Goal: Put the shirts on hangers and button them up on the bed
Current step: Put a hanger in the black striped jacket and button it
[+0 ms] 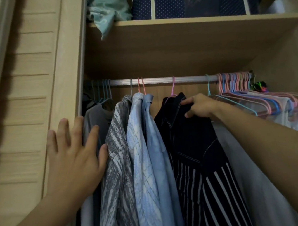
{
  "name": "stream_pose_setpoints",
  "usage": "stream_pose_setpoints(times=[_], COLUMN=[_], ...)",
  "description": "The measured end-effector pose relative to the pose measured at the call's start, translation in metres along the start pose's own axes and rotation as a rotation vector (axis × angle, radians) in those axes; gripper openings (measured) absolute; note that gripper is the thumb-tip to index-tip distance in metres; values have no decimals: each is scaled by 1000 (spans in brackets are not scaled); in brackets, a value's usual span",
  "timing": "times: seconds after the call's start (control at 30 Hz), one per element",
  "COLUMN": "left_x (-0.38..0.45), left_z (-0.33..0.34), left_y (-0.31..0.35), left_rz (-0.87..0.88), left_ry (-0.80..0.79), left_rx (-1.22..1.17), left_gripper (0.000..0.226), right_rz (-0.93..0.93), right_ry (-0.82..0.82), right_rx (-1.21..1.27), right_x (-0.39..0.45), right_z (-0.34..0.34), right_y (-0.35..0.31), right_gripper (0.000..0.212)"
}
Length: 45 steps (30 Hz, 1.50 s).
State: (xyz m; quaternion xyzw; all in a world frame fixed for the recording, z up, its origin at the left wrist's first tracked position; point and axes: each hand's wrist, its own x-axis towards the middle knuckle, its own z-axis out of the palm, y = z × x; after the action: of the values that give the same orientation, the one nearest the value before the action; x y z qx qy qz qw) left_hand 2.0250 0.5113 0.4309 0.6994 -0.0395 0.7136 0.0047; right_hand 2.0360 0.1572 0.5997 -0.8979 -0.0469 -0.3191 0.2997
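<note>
We are spreading our left hand flat against the grey patterned shirt, while our right hand is pinching the dark striped shirt at its collar, hanging from the rail; its pink hanger is mostly hidden.

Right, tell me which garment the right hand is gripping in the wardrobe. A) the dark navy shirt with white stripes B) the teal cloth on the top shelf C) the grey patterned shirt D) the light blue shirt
A: the right hand curls its fingers and thumb round the collar area of the dark navy shirt with white stripes, which hangs on a pink hanger, while the left hand is spread open near the grey patterned shirt.
</note>
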Motion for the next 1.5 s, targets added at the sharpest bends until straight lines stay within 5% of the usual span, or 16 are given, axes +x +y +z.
stream_pose_setpoints(times=[0.17,0.27,0.57,0.8,1.13,1.23,1.33,1.5], left_x=[0,1,-2,-4,0,8,16,10], left_z=[-3,-3,5,5,-16,-46,-81,-152], left_y=[1,0,-2,-5,1,25,84,234], left_rz=[5,4,7,21,-26,-114,44,167], left_ry=[-34,-27,21,13,-228,-208,-171,-556], left_rx=[11,2,-44,-72,-89,-212,-353,-813], left_gripper=[56,55,51,50,53,49,41,26], right_rz=[-24,-51,-208,-158,-22,0,-14,79], right_ry=[186,321,208,183,93,51,63,130], right_rx=[79,-224,-267,-237,-126,-113,-135,-209], right_x=[-13,-26,-25,-39,-79,-98,-132,-258], right_z=[15,21,54,69,48,36,12,-63], right_y=[2,12,-26,-33,-24,-16,9,76], right_gripper=[67,54,57,65,53,73,73,57])
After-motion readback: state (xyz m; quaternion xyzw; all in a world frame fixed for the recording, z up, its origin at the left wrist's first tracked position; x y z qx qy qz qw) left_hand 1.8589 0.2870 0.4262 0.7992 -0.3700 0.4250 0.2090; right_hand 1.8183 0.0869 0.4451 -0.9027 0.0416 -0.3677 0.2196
